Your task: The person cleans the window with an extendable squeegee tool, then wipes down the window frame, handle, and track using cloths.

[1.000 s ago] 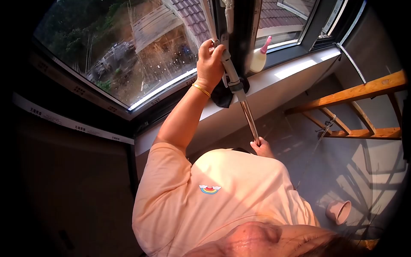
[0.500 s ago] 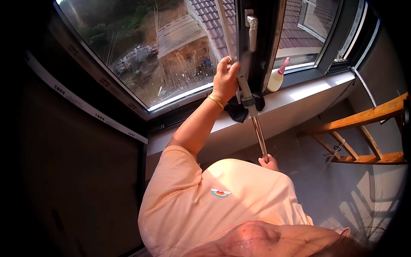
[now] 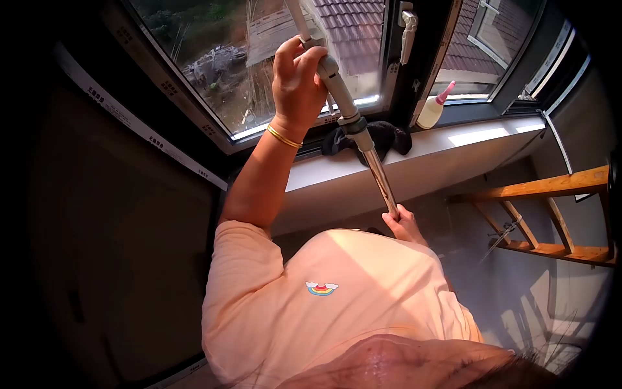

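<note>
My left hand is raised in front of the window pane, its fingers closed around the upper grey part of a telescopic pole. Below a grey collar the pole turns to shiny metal, and its lower end reaches my right hand. That hand is wrapped around the metal section, close to my shirt. The pole leans to the upper left, and its top runs out of the picture. Behind the pole, a black cloth lies bunched on the window sill.
A bottle with a pink nozzle stands on the sill at the right. The window handle is on the dark frame above. A wooden ladder is at the right. Tiled roofs show outside.
My left hand has moved up and to the left, tilting the pole further left. My right hand is slightly higher. More of the black cloth shows as the view has shifted.
</note>
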Motion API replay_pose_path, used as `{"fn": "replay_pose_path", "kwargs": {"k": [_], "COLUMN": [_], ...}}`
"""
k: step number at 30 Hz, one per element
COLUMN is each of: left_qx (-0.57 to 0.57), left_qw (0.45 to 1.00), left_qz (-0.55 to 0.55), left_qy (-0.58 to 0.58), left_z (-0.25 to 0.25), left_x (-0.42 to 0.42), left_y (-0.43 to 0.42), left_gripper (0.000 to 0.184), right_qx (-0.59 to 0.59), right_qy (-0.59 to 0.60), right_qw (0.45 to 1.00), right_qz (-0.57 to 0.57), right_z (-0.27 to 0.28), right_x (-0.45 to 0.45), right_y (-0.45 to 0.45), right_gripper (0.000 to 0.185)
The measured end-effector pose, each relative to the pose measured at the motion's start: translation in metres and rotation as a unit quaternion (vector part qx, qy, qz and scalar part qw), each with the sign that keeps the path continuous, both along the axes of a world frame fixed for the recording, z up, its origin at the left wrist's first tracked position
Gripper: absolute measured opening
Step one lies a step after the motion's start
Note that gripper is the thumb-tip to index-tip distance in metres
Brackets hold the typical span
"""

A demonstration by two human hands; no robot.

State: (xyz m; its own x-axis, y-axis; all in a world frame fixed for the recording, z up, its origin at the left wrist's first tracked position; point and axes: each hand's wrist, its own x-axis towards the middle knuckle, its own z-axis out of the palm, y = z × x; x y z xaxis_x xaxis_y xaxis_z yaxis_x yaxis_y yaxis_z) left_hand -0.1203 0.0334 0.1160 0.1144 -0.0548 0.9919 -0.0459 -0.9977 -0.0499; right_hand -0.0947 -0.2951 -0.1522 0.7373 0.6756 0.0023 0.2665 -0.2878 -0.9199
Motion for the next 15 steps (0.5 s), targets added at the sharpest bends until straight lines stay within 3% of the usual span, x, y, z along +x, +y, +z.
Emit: {"fn": "replay_pose_path", "kwargs": {"k": [8,15], "left_qx": [-0.015,-0.062], "left_qw": [0.990,0.976], "left_qz": [0.140,0.207], "left_qy": [0.011,0.009], "left_z": [0.014,0.005], "left_x": [-0.100,-0.146], "left_y": [0.043,0.109], "left_gripper": [0.048,0.046], "right_qx": [0.026,0.016], "right_qy": [-0.074,-0.043], "right_qw": [0.987,0.977], "right_qz": [0.143,0.209], "right_z": [0.020,0.026], "right_x": [-0.020,-0.030], "right_y": [0.049,0.112], "right_gripper": [0.040,0.045]}}
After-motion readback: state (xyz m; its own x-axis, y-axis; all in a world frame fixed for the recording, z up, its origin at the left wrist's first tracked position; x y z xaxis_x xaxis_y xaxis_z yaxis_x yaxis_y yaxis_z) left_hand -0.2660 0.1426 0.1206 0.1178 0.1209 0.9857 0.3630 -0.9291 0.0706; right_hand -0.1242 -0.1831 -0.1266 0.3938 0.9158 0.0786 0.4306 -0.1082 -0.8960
